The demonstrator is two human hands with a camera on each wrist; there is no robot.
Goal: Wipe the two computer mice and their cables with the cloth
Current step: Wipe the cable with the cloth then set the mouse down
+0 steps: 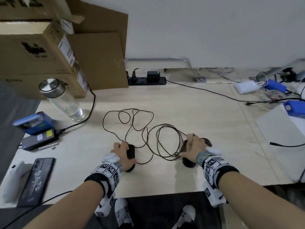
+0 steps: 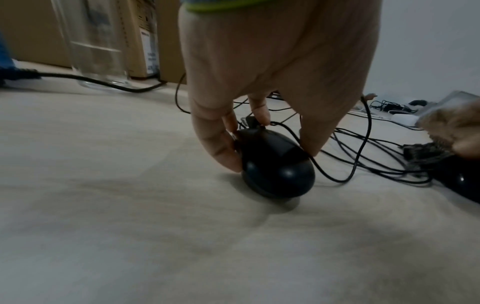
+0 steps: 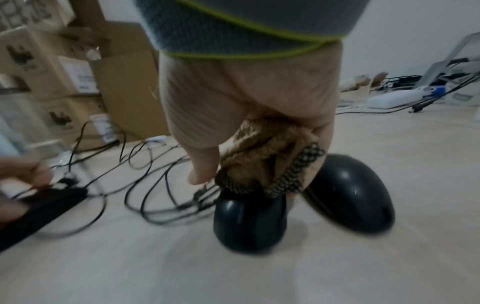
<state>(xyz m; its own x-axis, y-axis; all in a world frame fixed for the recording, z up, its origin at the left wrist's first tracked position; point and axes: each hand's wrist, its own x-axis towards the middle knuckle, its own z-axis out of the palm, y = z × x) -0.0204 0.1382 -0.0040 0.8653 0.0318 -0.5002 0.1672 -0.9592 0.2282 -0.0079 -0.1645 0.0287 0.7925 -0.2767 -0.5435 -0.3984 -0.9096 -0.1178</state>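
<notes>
My left hand grips a black mouse by its sides, with the mouse resting on the pale table. My right hand holds a bunched brown cloth with a checkered edge, pressed down onto a second black mouse. Another rounded black body lies just right of it. Thin black cables lie in tangled loops between and beyond the hands.
A glass bottle and cardboard boxes stand at the back left. A phone, a black adapter and a blue box lie at the left. A power strip sits by the wall, chargers and a white box to the right.
</notes>
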